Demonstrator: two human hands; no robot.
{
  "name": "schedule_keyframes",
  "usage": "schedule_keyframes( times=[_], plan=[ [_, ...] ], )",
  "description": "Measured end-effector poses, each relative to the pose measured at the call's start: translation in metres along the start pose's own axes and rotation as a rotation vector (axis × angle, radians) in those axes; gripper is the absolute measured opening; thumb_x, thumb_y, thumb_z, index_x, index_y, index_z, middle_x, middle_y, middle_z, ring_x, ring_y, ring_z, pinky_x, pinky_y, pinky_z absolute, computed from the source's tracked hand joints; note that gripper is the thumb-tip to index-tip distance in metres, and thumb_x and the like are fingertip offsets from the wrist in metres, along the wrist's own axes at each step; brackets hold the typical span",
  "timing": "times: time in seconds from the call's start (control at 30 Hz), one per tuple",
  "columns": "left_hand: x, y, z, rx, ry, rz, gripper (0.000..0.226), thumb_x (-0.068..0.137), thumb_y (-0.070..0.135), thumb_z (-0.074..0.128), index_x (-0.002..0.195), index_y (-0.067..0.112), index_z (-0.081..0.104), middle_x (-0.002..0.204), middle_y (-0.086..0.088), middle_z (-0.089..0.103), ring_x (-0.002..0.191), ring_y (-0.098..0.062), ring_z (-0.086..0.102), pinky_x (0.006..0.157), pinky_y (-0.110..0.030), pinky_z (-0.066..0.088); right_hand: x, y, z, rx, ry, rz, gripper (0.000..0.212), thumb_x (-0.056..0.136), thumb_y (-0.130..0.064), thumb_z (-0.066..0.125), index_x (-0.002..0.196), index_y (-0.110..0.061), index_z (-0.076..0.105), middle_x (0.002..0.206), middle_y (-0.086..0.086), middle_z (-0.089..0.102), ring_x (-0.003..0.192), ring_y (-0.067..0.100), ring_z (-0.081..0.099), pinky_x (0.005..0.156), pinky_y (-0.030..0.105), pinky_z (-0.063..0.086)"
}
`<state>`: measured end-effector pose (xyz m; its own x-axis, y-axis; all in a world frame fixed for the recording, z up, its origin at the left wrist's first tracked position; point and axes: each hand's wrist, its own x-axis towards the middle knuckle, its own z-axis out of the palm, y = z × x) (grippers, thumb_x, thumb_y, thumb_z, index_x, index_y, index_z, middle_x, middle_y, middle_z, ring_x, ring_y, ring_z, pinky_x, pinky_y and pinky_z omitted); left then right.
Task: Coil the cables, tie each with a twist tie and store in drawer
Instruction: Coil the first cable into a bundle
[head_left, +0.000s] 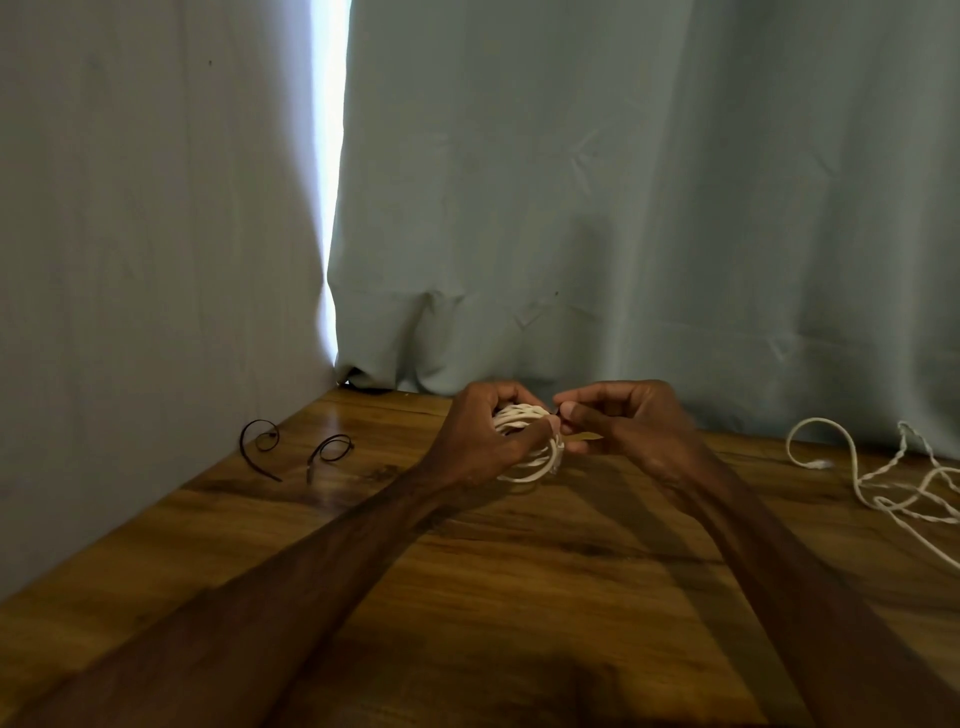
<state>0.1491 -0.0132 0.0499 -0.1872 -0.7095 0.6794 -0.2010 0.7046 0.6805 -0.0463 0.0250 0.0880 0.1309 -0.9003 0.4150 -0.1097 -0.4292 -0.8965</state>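
Note:
A white cable wound into a small coil (535, 457) is held above the wooden table (467, 571) near its far edge. My left hand (483, 431) grips the coil, fingers curled round its loops. My right hand (623, 421) pinches something thin at the coil's right side; a short dark tip shows between the fingertips, too small to name surely. A second white cable (883, 483) lies loose and tangled on the table at the right. Two dark ties (262, 441) (330, 449) lie curled on the table at the left.
A grey-blue curtain (623, 208) hangs right behind the table's far edge, with a bright gap (330, 208) at its left. A pale wall (130, 260) borders the table's left side. No drawer is in view.

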Motion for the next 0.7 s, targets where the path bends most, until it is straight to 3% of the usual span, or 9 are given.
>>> schedule_keyframes(
  times=[0.7],
  plan=[
    [-0.0011, 0.0016, 0.0025, -0.022, 0.020, -0.032, 0.018, 0.084, 0.024, 0.084, 0.092, 0.012, 0.075, 0.085, -0.005, 0.078, 0.077, -0.023, 0.076, 0.072, -0.053, 0.063, -0.0016, -0.0035, -0.0025, 0.015, -0.024, 0.009, 0.023, 0.081, 0.001, 0.076, 0.104, 0.003, 0.077, 0.095, 0.014, 0.079, 0.087, 0.028, 0.078, 0.068, 0.029, 0.064]
  ],
)
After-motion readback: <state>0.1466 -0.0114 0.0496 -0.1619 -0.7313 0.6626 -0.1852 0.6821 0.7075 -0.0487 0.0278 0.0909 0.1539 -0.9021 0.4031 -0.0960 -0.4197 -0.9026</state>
